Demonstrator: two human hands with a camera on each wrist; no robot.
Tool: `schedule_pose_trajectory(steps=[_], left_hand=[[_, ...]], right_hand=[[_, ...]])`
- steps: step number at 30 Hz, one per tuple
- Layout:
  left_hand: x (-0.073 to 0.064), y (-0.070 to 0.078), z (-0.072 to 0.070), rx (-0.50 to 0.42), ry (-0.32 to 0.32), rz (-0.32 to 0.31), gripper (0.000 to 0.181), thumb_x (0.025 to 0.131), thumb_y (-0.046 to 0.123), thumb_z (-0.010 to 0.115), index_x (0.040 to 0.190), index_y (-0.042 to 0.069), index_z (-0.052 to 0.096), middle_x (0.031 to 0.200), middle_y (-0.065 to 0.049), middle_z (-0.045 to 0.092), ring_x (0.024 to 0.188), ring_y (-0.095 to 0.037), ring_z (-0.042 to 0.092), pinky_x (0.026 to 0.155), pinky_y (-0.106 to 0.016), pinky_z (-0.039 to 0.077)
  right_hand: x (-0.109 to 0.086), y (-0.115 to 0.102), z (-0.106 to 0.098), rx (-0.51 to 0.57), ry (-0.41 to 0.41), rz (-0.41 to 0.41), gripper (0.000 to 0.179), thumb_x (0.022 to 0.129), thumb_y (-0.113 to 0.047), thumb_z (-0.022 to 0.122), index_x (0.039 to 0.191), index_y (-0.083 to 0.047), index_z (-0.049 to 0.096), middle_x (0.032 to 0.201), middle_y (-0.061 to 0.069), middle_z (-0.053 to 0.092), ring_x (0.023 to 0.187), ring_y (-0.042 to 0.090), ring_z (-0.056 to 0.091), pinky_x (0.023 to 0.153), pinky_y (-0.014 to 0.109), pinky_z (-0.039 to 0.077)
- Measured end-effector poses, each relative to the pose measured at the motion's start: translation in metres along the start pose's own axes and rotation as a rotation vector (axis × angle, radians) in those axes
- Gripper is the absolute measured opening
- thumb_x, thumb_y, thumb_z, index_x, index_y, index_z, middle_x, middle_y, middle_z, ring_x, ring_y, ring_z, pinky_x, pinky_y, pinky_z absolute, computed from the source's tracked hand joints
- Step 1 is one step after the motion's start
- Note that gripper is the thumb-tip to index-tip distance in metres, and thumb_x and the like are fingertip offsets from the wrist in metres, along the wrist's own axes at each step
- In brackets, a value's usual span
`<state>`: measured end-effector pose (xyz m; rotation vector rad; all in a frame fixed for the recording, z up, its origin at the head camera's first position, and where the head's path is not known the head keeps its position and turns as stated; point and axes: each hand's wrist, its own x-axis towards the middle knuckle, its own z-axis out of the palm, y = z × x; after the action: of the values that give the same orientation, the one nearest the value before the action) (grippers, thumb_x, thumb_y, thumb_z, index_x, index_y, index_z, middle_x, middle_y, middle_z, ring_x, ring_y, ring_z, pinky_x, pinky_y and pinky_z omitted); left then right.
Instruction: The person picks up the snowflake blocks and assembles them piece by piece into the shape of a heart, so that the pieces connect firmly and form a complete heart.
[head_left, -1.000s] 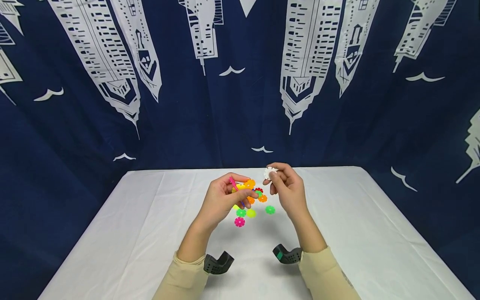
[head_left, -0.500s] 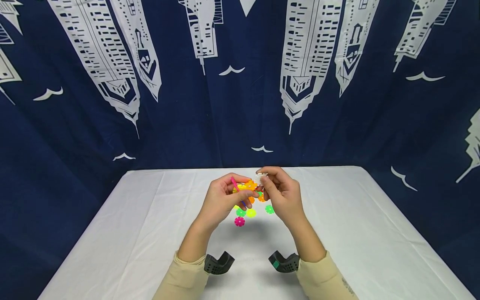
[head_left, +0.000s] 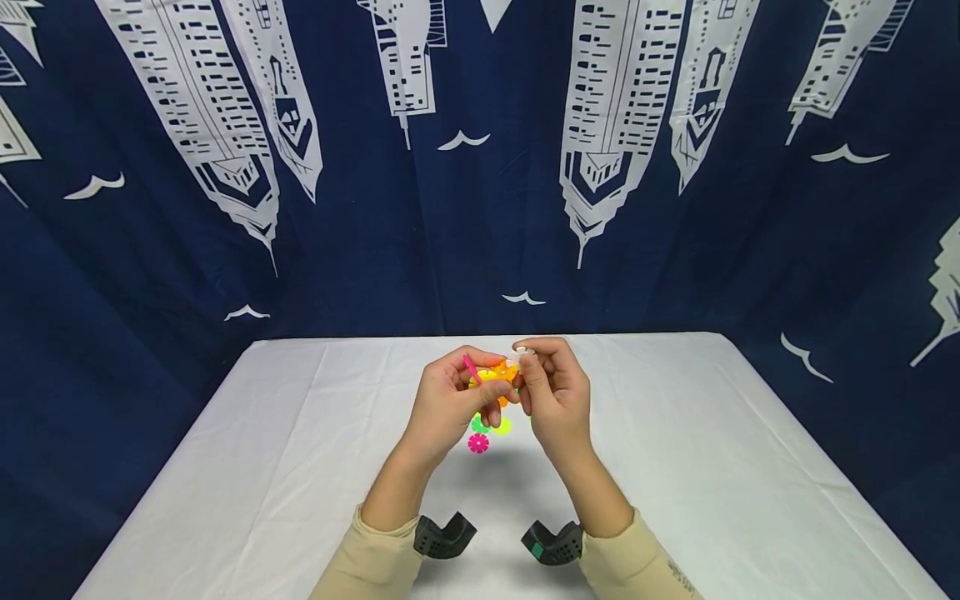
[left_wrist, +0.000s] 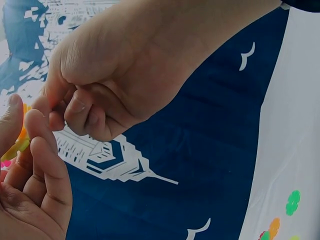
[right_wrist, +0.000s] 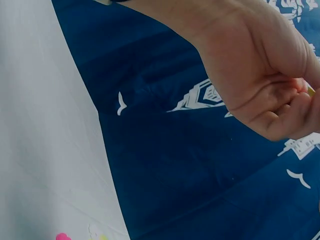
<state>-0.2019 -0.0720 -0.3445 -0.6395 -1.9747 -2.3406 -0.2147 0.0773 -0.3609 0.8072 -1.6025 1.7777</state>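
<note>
Head view: my left hand (head_left: 450, 397) pinches bright discs (head_left: 491, 375) (orange, yellow, pink); my right hand (head_left: 558, 397) pinches a white disc (head_left: 516, 356) just beside.

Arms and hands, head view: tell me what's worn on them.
Left sleeve and right sleeve are beige, the right with a small dark marking. Left hand and right hand are bare. Left wrist piece and right wrist piece are black and bent, the right with a green patch.
</note>
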Motion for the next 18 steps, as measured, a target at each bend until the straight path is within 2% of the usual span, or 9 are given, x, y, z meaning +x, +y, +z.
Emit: schedule_pose_trajectory(steps=[6,14,18], left_hand=[[0.000,0.002,0.002,-0.002,-0.003,0.008,0.030,0.087,0.006,0.074,0.112,-0.006,0.061,0.075,0.003,0.074,0.047,-0.012,0.056,0.053,-0.019,0.053],[0.000,0.003,0.001,0.037,-0.007,0.009,0.032,0.087,0.008,0.075,0.113,-0.004,0.061,0.076,0.003,0.073,0.051,-0.012,0.056,0.056,-0.019,0.054],[0.000,0.001,-0.001,0.034,-0.028,0.020,0.031,0.089,0.008,0.073,0.114,-0.005,0.060,0.076,0.004,0.073,0.051,-0.011,0.057,0.056,-0.018,0.053]], right_hand=[[0.000,-0.002,-0.002,0.016,-0.001,0.006,0.010,0.098,0.010,0.050,0.107,0.013,0.055,0.067,0.008,0.055,0.044,0.010,0.040,0.041,0.019,0.037],[0.006,-0.003,-0.013,-0.077,-0.093,-0.028,0.014,0.096,0.012,0.053,0.106,0.006,0.061,0.066,0.012,0.056,0.045,0.011,0.043,0.043,0.020,0.042],[0.007,-0.004,-0.015,-0.100,-0.110,-0.050,0.017,0.094,0.013,0.054,0.107,0.005,0.062,0.067,0.014,0.058,0.045,0.012,0.044,0.043,0.021,0.042]])
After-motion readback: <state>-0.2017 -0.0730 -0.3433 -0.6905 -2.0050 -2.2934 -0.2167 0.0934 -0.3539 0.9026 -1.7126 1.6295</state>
